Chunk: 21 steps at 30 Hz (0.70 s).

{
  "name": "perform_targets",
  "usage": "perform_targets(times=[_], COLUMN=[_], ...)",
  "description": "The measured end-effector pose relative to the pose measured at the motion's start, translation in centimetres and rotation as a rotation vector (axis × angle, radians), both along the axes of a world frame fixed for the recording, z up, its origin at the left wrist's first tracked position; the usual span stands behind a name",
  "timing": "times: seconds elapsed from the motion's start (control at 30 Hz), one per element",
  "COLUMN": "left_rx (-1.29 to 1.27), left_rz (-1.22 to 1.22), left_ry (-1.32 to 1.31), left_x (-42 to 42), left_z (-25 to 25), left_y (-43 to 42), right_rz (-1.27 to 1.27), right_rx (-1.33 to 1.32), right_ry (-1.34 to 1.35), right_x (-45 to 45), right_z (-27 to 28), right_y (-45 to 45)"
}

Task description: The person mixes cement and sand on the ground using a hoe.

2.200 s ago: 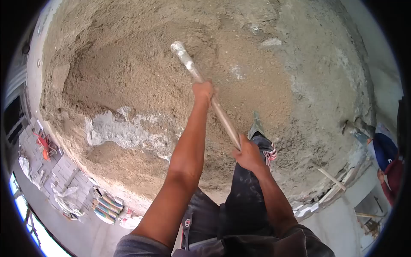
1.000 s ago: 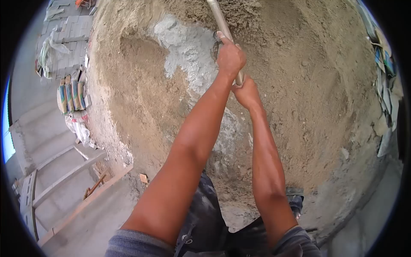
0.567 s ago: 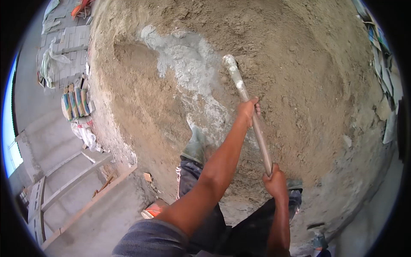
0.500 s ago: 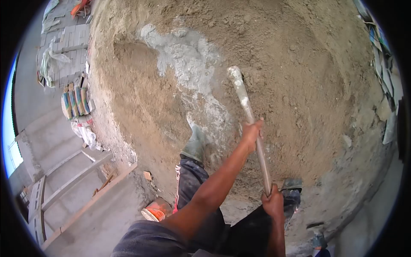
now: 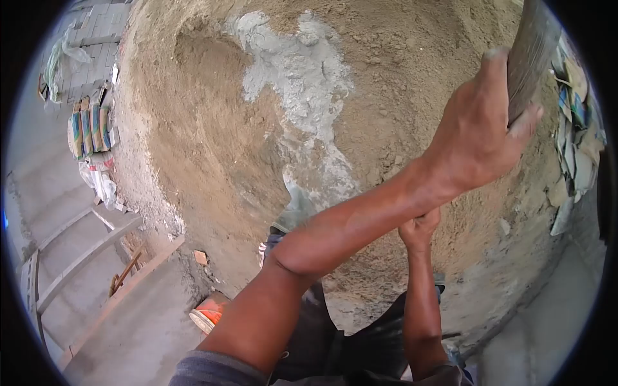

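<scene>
My left hand (image 5: 483,128) is raised high on the right, close to the camera, gripping a long-handled tool (image 5: 533,55). The part of the tool in view looks like weathered wood; its head is outside the view. Lower down, behind my left forearm, my right hand (image 5: 420,228) is closed in a fist around what appears to be the lower end of the same handle, mostly hidden. In front of me spreads a broad heap of brown sand (image 5: 212,128), with grey cement powder (image 5: 296,71) lying on top. My left boot (image 5: 297,202) stands in the powder's lower edge.
An orange bucket (image 5: 210,311) lies near my left leg. Further left are stacked bags (image 5: 90,128), grey paving blocks (image 5: 96,29) and a wooden plank (image 5: 122,293). Torn sacks (image 5: 573,141) pile up along the right edge.
The tool has been lifted off the sand and swung up to the right by my left hand. My right hand has risen too. The view has shifted slightly.
</scene>
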<state>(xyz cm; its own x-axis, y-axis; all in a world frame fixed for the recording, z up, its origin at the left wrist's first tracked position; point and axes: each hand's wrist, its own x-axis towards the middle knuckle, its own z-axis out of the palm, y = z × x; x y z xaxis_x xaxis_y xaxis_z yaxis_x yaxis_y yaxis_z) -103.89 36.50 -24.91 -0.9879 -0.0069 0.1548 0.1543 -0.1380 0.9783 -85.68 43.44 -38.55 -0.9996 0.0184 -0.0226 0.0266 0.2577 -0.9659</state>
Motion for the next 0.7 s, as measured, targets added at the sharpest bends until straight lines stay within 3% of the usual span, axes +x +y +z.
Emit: perform_targets(times=[0.03, 0.07, 0.13, 0.23, 0.27, 0.3, 0.37, 0.4, 0.47, 0.5, 0.57, 0.63, 0.7], left_rx=[-0.109, -0.274, -0.688, -1.085, -1.141, -1.068, -1.103, -1.105, -1.223, -1.285, -1.075, -0.795, -0.469], left_rz=[0.059, 0.150, 0.352, 0.416, 0.388, 0.364, 0.219, 0.136, 0.238, 0.256, 0.130, 0.059, 0.007], left_ry=[0.164, 0.312, 0.463, 0.252, 0.109, -0.026, -0.538, -0.801, -0.638, -0.588, -0.831, -0.966, -1.127], left_x=[-3.8, -7.5, -12.9, -14.4, -13.2, -10.6, -4.1, -1.8, -1.8, 0.2, 1.8, -0.4, 2.6], left_z=[0.3, 0.2, -1.9, -10.0, -13.5, -17.2, -22.4, -24.1, -26.1, -27.1, -28.4, -27.3, -25.6], left_y=[-1.9, -4.0, -8.3, -14.0, -15.0, -15.8, -16.2, -15.8, -13.7, -12.1, -10.4, -6.9, -2.5], right_rz=[-0.047, -0.079, -0.082, -0.051, -0.041, -0.024, -0.009, -0.048, -0.112, -0.017, 0.171, 0.109, 0.087], right_rx=[-0.076, -0.206, -0.268, -0.295, -0.383, -0.475, -0.374, -0.373, -0.370, -0.412, -0.493, -0.512, -0.500], right_ry=[0.099, 0.015, 0.147, 0.165, -0.122, -0.400, -0.781, -0.789, -0.846, -0.891, -0.989, -1.037, -1.131], right_x=[-6.5, -12.4, -21.3, -24.1, -21.9, -18.8, -12.9, -10.1, -8.4, -8.0, -6.9, -4.6, -1.5], right_z=[-0.3, 0.1, -0.7, -5.1, -5.3, -5.1, -6.1, -6.4, -6.6, -6.4, -5.4, -3.3, -1.6], right_y=[-3.5, -6.7, -12.0, -17.6, -18.5, -18.6, -17.3, -16.3, -13.8, -11.8, -6.4, -1.5, 4.3])
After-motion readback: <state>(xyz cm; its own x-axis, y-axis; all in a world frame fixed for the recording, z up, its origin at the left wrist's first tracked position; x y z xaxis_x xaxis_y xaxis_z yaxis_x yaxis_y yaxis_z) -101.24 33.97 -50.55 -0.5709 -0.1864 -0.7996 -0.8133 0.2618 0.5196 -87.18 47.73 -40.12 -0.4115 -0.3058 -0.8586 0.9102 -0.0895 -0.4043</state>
